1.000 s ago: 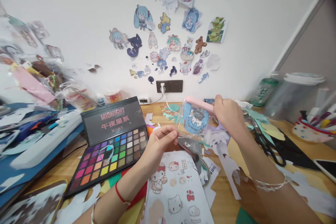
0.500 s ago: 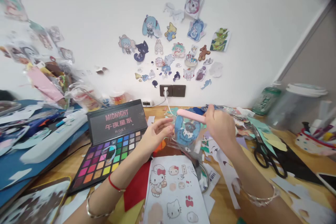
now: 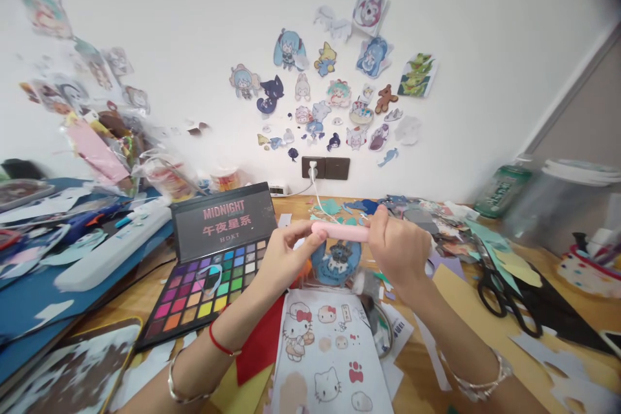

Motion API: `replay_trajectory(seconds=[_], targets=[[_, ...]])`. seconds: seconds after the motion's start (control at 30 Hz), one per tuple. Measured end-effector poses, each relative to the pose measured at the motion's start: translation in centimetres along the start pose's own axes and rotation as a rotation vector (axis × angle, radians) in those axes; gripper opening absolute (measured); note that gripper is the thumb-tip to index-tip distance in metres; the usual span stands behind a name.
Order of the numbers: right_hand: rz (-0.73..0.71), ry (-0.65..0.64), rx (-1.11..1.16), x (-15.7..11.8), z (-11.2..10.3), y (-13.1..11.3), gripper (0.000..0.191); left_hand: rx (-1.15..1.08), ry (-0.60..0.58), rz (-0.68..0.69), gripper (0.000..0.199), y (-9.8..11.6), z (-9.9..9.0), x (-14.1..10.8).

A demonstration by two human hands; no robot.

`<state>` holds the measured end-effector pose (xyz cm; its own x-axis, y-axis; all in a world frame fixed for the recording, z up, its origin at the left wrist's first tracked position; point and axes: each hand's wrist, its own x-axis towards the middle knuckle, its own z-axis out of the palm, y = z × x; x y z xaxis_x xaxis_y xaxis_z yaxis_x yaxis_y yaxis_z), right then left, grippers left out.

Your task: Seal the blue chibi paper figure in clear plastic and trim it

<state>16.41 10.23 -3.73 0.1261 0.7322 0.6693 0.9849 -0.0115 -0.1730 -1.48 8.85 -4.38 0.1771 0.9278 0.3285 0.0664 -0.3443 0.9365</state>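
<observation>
A slim, smooth pink stick-shaped tool (image 3: 342, 231) lies level between my hands above the desk; its exact kind does not show. My right hand (image 3: 400, 249) is wrapped round its right end, thumb on top. At the left end, the thumb and fingers of my left hand (image 3: 291, 252) pinch the tip. Just below the tool is a blue rounded piece (image 3: 334, 265) with a cartoon figure, in what looks like clear plastic; the tool overlaps its top. A sheet of kitten drawings (image 3: 330, 349) lies beneath, between my forearms.
An opened eyeshadow palette (image 3: 204, 291) stands left, near a white power strip (image 3: 111, 242). Black scissors (image 3: 507, 301) lie right among paper scraps. A roll of tape (image 3: 381, 326) rests beside the drawings. A green bottle (image 3: 504, 191) and clear tub stand far right.
My left hand has closed on the left end of the pink tool. The tool has come lower and more level. The whole view has shifted slightly.
</observation>
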Motion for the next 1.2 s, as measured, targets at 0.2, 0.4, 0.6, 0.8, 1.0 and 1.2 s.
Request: replay_trajectory(seconds=[0.2, 0.4, 0.6, 0.8, 1.0, 1.2], targets=[[0.046, -0.056, 0.039, -0.2, 0.3, 0.0, 0.057, -0.055, 0.022, -0.033, 0.023, -0.3, 0.3, 0.1], [0.145, -0.219, 0.024, 0.3, 0.0, -0.3, 0.058, -0.154, 0.039, -0.183, 0.022, -1.7, 1.3, 0.4], [0.121, -0.277, 0.051, 1.0, 0.1, 0.4, 0.055, -0.112, 0.018, -0.215, 0.024, -2.4, 1.2, 0.2], [0.174, -0.306, 0.16, 1.5, 0.1, 1.2, 0.061, -0.128, 0.003, -0.222, 0.025, -1.9, 1.2, 0.3], [0.262, -0.375, 0.481, 1.6, 0.3, 1.3, 0.065, -0.225, 0.035, -0.265, 0.035, -1.8, 1.7, 0.0], [0.262, -0.426, 0.55, 2.9, 0.5, 3.1, 0.066, -0.236, 0.065, -0.22, 0.037, -2.0, 1.2, 0.2]])
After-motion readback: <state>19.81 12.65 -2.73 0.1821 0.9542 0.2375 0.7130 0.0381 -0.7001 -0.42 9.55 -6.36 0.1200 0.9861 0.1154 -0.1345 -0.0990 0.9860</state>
